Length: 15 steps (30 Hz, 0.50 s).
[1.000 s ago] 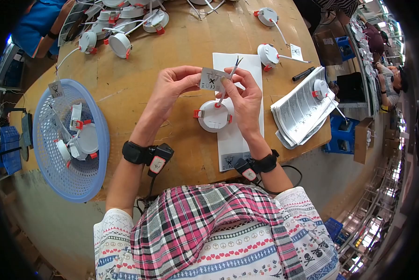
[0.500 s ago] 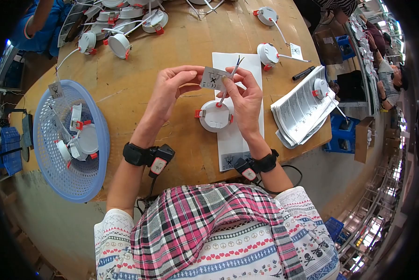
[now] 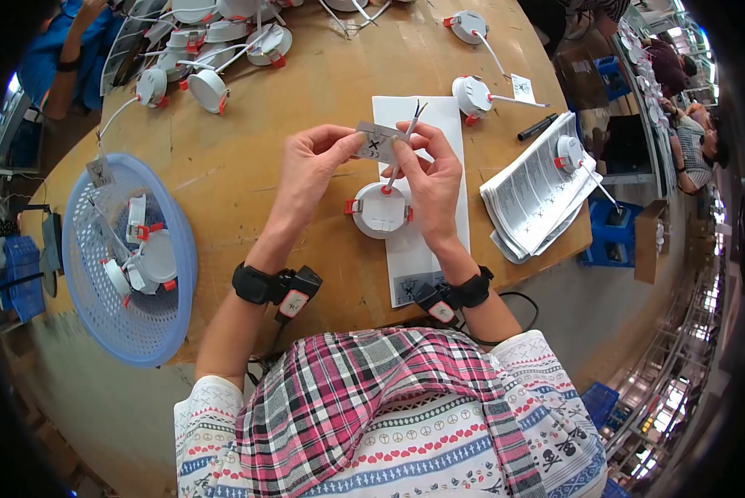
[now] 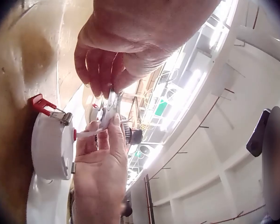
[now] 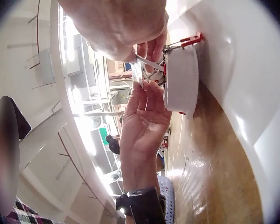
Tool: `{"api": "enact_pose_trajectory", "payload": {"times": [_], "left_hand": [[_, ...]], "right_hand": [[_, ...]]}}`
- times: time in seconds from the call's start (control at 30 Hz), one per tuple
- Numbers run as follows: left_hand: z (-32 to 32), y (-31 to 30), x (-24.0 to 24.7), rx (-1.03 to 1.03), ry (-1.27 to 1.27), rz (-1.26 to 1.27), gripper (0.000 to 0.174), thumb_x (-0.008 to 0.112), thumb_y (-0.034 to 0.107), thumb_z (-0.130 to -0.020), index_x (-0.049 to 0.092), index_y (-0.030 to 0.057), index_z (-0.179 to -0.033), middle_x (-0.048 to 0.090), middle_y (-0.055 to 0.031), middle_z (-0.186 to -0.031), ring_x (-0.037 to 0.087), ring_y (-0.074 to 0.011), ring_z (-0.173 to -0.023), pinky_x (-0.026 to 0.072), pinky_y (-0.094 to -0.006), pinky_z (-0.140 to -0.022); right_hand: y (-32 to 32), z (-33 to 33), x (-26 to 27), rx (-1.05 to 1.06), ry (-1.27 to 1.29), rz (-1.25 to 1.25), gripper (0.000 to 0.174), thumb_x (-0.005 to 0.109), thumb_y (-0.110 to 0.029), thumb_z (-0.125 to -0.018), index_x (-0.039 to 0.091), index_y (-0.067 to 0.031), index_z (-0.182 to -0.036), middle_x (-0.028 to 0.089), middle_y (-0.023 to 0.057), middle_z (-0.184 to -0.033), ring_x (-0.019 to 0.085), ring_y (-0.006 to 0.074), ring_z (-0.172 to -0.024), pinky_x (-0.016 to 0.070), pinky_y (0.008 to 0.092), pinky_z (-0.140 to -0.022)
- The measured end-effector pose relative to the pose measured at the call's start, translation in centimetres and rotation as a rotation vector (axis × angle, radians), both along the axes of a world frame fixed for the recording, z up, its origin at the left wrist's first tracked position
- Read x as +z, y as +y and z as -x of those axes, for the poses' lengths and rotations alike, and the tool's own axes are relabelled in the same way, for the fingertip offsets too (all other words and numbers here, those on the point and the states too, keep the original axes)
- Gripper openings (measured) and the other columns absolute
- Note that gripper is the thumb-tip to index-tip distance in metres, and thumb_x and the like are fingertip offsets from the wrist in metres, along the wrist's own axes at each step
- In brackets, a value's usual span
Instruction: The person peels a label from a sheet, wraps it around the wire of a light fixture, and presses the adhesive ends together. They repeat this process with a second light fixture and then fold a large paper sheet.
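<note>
A silver-grey printed label (image 3: 376, 139) is stretched between both hands above the table. My left hand (image 3: 306, 170) pinches its left end with thumb and fingertips. With thumb and fingers, my right hand (image 3: 435, 187) pinches the label's right end against a white cable (image 3: 411, 124), whose bare wire ends stick up. That cable runs down to a round white downlight (image 3: 381, 214) with red-tipped spring clips, lying on the table just below the hands. In the left wrist view the label (image 4: 111, 109) shows nearly edge-on between the fingertips.
Under the downlight lies a white sheet (image 3: 426, 241) with another label (image 3: 407, 288) near its front end. A blue basket (image 3: 181, 274) holding several downlights stands at left. Stacked printed sheets (image 3: 522, 199) and a black marker (image 3: 537, 127) lie right; more downlights (image 3: 270, 46) crowd the back.
My left thumb, lifted off the label half a second ago, has come down onto its left end. The label has tilted and looks narrower. The right hand keeps its grip.
</note>
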<state>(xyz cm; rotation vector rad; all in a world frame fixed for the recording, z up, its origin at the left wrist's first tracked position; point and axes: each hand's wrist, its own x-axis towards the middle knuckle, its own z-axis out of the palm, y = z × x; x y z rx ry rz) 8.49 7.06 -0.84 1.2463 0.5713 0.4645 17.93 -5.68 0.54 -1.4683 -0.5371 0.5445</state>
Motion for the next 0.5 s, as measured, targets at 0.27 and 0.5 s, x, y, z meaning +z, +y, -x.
{"api": "enact_pose_trajectory", "payload": {"times": [0.27, 0.5], "left_hand": [[0.0, -0.1, -0.1, 0.006, 0.009, -0.022, 0.018, 0.064, 0.018, -0.084, 0.067, 0.0006, -0.087, 0.065, -0.0034, -0.079, 0.059, -0.0086, -0.073, 0.0461, -0.0225, -0.070], [0.3, 0.9, -1.0, 0.008, -0.025, 0.114, 0.033, 0.052, 0.030, -0.092, 0.066, 0.0002, -0.093, 0.066, -0.0066, -0.079, 0.063, -0.0129, -0.075, 0.0463, -0.0241, -0.072]], "right_hand": [[0.1, 0.1, 0.1, -0.009, -0.012, 0.024, 0.022, 0.056, -0.009, -0.089, 0.055, -0.0040, -0.110, 0.056, 0.0033, -0.078, 0.059, 0.0088, -0.061, 0.0446, 0.0192, -0.048], [0.2, 0.1, 0.2, -0.021, 0.001, 0.037, 0.022, 0.055, -0.010, -0.089, 0.055, -0.0037, -0.111, 0.056, 0.0039, -0.079, 0.058, 0.0085, -0.060, 0.0440, 0.0194, -0.046]]}}
